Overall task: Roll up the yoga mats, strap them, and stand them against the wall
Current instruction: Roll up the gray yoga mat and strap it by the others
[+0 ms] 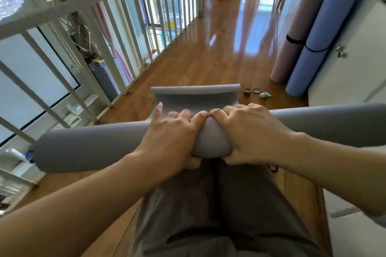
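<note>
Glossy wooden floor [198,62] beneath grey foam yoga-mat roll [89,148]; left hand [173,137] and right hand [250,131] clasp its middle. Light, squashy, probably springy.

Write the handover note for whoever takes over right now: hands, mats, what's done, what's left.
Hands: the left hand and right hand both grip the middle of the grey mat, held crosswise above the floor.
Grey mat: mostly rolled; its loose end hangs forward, curled at the tip. No strap on it.
Done: the pink mat and blue mat are rolled, strapped and standing against the white cabinet on the right.
Left: finish rolling the grey mat, strap it, stand it beside the other two.
</note>
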The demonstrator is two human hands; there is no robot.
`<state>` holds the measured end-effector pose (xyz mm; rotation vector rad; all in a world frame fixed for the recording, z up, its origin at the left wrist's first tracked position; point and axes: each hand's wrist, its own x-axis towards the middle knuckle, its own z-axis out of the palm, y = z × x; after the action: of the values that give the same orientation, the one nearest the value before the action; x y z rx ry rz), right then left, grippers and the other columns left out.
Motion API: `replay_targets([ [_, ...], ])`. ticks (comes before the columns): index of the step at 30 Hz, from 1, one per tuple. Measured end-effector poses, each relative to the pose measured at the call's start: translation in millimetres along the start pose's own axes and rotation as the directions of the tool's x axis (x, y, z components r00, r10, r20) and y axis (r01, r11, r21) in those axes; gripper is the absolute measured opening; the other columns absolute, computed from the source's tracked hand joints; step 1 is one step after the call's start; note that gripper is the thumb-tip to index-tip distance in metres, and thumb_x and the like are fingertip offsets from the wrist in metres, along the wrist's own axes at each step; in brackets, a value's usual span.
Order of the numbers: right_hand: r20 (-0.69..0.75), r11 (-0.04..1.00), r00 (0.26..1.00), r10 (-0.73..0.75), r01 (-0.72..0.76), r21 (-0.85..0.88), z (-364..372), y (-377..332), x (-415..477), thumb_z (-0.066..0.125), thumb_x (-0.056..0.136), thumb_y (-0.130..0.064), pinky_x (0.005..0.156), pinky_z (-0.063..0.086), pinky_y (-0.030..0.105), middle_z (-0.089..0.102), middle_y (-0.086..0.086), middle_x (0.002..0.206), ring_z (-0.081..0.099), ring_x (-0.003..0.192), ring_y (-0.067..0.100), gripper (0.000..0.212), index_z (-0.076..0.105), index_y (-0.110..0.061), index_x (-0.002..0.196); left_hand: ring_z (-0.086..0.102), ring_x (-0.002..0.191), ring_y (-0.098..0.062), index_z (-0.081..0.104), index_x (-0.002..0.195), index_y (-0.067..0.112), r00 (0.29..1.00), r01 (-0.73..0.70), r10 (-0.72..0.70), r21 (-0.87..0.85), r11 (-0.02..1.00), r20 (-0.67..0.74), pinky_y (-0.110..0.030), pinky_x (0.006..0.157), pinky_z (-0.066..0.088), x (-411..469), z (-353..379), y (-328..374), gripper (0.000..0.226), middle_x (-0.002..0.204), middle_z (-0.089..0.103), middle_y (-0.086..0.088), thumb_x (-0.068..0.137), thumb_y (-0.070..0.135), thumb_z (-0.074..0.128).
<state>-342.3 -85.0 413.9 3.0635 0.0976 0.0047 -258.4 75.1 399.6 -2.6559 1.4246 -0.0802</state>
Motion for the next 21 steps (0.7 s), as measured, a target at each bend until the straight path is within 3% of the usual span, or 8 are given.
replay_targets([
  [6, 0.148, 0.993, 0.989, 0.009, -0.026, 0.114, 36, -27, -32, 0.066, 0.067, -0.059, 0.091, 0.043, 0.033, 0.055, -0.006, 0.119, 0.055, 0.106, 0.017, 0.078, 0.039, -0.026, 0.132, 0.04, 0.13, -0.022, 0.006, 0.149, 0.031, 0.981, -0.039, 0.045, -0.037, 0.999, 0.189, -0.051, 0.117, 0.007, -29, 25, 23, 0.098, 0.143, 0.037, 0.001, 0.077, 0.051, 0.068],
  [10, 0.174, 0.988, 0.985, 0.016, -0.042, 0.147, 52, -22, -28, 0.069, 0.063, -0.06, 0.091, 0.044, 0.034, 0.056, -0.007, 0.118, 0.055, 0.105, 0.016, 0.081, 0.04, -0.027, 0.131, 0.044, 0.124, -0.021, 0.013, 0.147, 0.034, 0.97, -0.068, 0.094, -0.12, 0.99, 0.225, -0.039, 0.11, 0.027, -20, 38, 17, 0.098, 0.136, 0.044, 0.002, 0.071, 0.061, 0.068],
  [13, 0.245, 0.976, 0.969, -0.025, -0.03, 0.217, 50, -9, -11, 0.073, 0.059, -0.065, 0.089, 0.048, 0.035, 0.058, -0.008, 0.118, 0.056, 0.104, 0.014, 0.084, 0.044, -0.027, 0.129, 0.045, 0.124, -0.017, 0.02, 0.145, 0.038, 0.946, -0.072, 0.146, -0.253, 0.965, 0.29, -0.037, 0.106, 0.033, -3, 33, 2, 0.096, 0.136, 0.046, 0.006, 0.067, 0.07, 0.066],
  [15, 0.323, 0.966, 0.944, -0.065, -0.021, 0.256, 46, 1, 3, 0.076, 0.059, -0.064, 0.09, 0.046, 0.034, 0.058, -0.007, 0.117, 0.051, 0.105, 0.014, 0.085, 0.046, -0.026, 0.128, 0.038, 0.13, -0.017, 0.021, 0.145, 0.038, 0.942, -0.051, 0.125, -0.237, 0.97, 0.31, -0.045, 0.112, 0.024, 3, 28, -1, 0.093, 0.142, 0.041, 0.006, 0.068, 0.074, 0.061],
  [18, 0.438, 0.947, 0.893, -0.109, -0.041, 0.318, 43, 15, 22, 0.078, 0.061, -0.063, 0.096, 0.041, 0.034, 0.052, -0.005, 0.117, 0.043, 0.108, 0.014, 0.084, 0.048, -0.027, 0.13, 0.022, 0.14, -0.024, 0.007, 0.15, 0.028, 0.963, -0.027, 0.031, -0.018, 0.999, 0.269, -0.063, 0.111, -0.002, -4, 28, 10, 0.097, 0.151, 0.023, -0.001, 0.077, 0.078, 0.046],
  [21, 0.492, 0.957, 0.864, -0.106, -0.046, 0.286, 38, 18, 32, 0.076, 0.062, -0.066, 0.097, 0.038, 0.033, 0.047, -0.005, 0.119, 0.041, 0.113, 0.016, 0.086, 0.046, -0.027, 0.133, 0.025, 0.139, -0.026, 0.0, 0.15, 0.026, 0.975, -0.01, 0.002, 0.035, 0.999, 0.222, -0.064, 0.111, -0.005, -10, 36, 17, 0.1, 0.151, 0.022, -0.002, 0.078, 0.077, 0.046],
])
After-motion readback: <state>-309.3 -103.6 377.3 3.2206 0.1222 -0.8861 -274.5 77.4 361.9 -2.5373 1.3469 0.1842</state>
